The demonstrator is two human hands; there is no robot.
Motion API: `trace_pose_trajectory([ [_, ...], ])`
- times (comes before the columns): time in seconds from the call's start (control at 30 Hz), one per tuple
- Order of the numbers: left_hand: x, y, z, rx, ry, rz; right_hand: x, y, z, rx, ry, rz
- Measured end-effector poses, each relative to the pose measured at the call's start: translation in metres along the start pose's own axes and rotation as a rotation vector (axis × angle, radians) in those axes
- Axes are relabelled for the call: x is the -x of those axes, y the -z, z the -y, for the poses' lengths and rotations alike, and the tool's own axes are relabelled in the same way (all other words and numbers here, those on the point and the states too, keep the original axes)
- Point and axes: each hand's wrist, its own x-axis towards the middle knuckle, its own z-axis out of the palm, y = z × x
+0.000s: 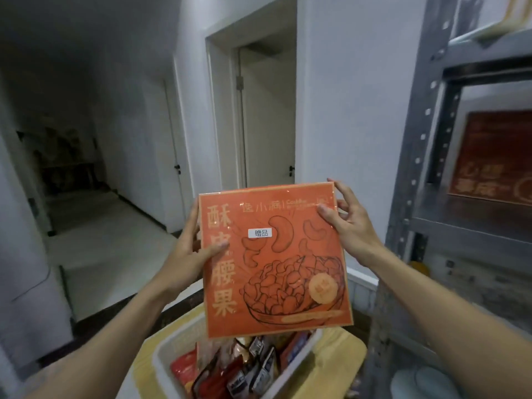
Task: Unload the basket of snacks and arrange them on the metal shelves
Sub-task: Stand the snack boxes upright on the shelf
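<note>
Two orange boxes [273, 260] [489, 156], two hands [190, 251] [348, 223], one white basket [172, 344].

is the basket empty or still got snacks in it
Not empty: many snack packets lie inside the white basket, below the orange box.

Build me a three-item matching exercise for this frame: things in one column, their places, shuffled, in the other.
Things:
1. orange cashew box
2. white basket
3. dark red box

Places:
A. on the metal shelf at the right
B. held up between left hand and right hand
C. lowest in view, holding snack packets

Pairs: 1-B, 2-C, 3-A.
</note>
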Motion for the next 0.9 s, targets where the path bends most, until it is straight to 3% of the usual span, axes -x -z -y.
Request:
trace_pose_trajectory([
  [0.37,-0.001,-0.155,-0.076,0.083,-0.237,0.234,0.106,0.166,0.1,0.277,0.02,-0.273],
  [0.67,0.005,-0.364,-0.161,0.185,-0.387,0.5,0.197,0.356,0.169,0.474,0.028,-0.551],
  [0.9,0.014,-0.519,-0.224,0.265,-0.469,0.691,0.247,0.503,0.208,0.589,0.071,-0.656],
])
